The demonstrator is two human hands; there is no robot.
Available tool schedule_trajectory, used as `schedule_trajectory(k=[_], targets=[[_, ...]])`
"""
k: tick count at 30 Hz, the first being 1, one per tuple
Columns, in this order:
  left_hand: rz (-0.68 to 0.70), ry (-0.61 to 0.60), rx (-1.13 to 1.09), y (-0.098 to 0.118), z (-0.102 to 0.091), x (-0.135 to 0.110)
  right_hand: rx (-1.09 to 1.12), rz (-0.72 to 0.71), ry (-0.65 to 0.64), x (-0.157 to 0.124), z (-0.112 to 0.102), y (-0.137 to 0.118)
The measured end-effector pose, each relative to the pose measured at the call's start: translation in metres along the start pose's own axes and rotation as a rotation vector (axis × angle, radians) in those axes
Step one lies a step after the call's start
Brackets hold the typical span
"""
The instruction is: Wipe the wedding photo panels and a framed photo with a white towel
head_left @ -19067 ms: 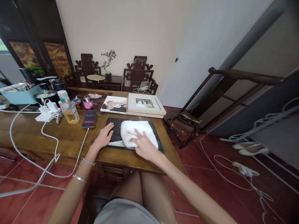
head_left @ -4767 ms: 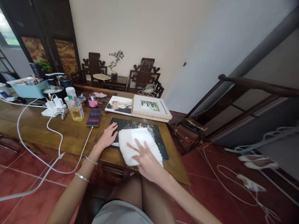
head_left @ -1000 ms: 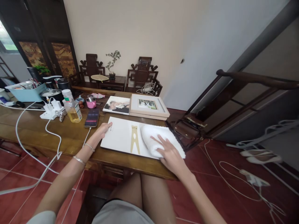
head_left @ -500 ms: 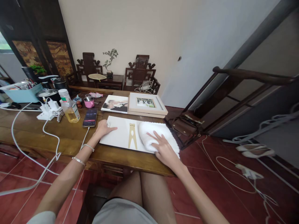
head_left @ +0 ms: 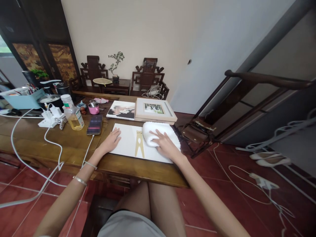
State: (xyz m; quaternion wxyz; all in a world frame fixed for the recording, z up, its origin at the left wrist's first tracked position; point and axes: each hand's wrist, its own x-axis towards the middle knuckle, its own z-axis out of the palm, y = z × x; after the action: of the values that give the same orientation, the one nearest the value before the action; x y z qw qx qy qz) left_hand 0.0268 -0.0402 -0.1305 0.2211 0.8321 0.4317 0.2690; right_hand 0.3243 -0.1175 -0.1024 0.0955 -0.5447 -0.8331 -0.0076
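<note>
A flat white board (head_left: 125,144) with a tan cat-shaped figure (head_left: 139,143) on it lies on the wooden table in front of me. My left hand (head_left: 112,140) rests open on its left edge, fingers stretched out and holding nothing. On the right part of the board, my right hand (head_left: 164,143) is pressed over a bunched white towel (head_left: 170,130), with its fingers bent into the cloth and the thumb at the near fold. The towel hides the board's upper right part.
Behind the board lie a photo print (head_left: 120,110) and a light-framed picture (head_left: 158,110). To the left are a phone (head_left: 94,124) on a cable, a bottle of yellow liquid (head_left: 74,115), a power strip (head_left: 50,118) and a pink cup (head_left: 93,107). A wooden chair (head_left: 254,92) stands right.
My right hand has moved the towel up and left, uncovering the board's lower right corner. My left hand has shifted slightly, its thumb no longer stretched across the board.
</note>
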Motion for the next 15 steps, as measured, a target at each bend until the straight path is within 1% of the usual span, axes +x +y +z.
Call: schedule_trajectory(k=[2,3,5,7,10,12,14,15], targets=[[-0.006,0.027,0.008,0.000,0.003,0.000,-0.005,0.013,-0.009,0.014,-0.001,0.003],[-0.011,0.036,0.020,0.001,0.004,0.000,-0.004,0.013,-0.015,0.016,-0.001,0.002],[-0.025,0.035,0.053,0.002,0.005,-0.001,0.013,0.002,-0.032,0.009,-0.004,-0.004],[-0.028,0.019,0.094,0.003,0.006,-0.002,0.037,-0.022,-0.054,-0.011,-0.010,-0.016],[-0.015,-0.007,0.157,0.003,0.005,-0.003,0.075,-0.060,-0.114,-0.052,-0.024,-0.036],[-0.007,-0.027,0.172,0.002,0.004,-0.003,0.104,-0.084,-0.156,-0.074,-0.034,-0.044],[0.010,-0.049,0.167,0.000,0.002,-0.003,0.126,-0.092,-0.168,-0.083,-0.039,-0.044],[0.020,-0.057,0.162,-0.001,0.002,-0.004,0.133,-0.086,-0.164,-0.082,-0.040,-0.040]])
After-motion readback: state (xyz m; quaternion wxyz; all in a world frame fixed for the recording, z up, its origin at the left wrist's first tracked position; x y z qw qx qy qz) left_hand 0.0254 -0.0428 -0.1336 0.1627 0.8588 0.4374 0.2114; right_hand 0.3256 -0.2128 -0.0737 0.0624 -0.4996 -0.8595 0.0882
